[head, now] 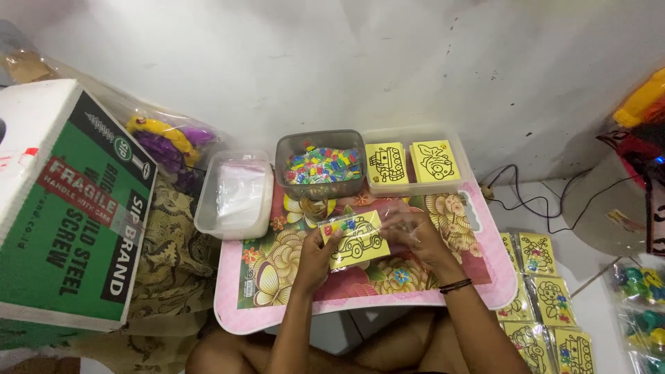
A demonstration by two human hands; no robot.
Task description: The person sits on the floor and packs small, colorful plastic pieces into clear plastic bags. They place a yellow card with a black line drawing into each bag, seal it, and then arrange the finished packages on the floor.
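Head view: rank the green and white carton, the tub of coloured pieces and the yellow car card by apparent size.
1. Green and white carton
2. Tub of coloured pieces
3. Yellow car card
Tub and card look close; the card sits nearer the camera, so their order is unsure.

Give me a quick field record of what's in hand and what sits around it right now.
left hand: grips the left edge of a yellow picture card with a car outline
right hand: holds a clear plastic sleeve at the card's right end
surface: small pink floral table
behind card: grey tub of coloured small pieces, clear tray with two yellow cards, clear box of plastic bags
floor, right: packed yellow cards
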